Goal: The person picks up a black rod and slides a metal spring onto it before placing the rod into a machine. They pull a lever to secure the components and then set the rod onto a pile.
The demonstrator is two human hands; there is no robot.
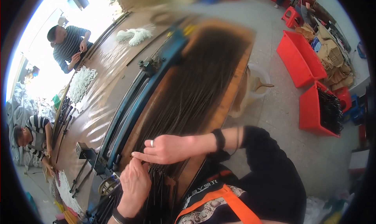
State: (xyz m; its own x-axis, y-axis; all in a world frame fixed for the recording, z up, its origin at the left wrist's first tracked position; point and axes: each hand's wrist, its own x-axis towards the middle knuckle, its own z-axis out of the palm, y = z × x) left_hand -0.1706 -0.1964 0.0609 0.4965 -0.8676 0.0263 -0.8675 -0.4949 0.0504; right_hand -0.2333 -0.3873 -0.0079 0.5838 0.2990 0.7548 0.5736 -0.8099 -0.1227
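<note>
My left hand (135, 181) and my right hand (166, 149) meet fingertip to fingertip at the near end of a long wooden tray (234, 77). Both are closed in a pinch; whatever lies between the fingertips is too small or hidden to make out. A ring sits on a finger of my right hand. Dark thin coiled rods (184, 106), like long springs, fill the tray just beyond my hands. Several thin black rods (156, 188) stick out below my right wrist, beside my left hand.
Left of the tray runs a long blue metal rail fixture (135, 118) with clamp blocks. White strands (82, 83) lie in piles on the table, where two people sit at its far left side. A white bucket (259, 77) and red bins (299, 59) stand on the floor at right.
</note>
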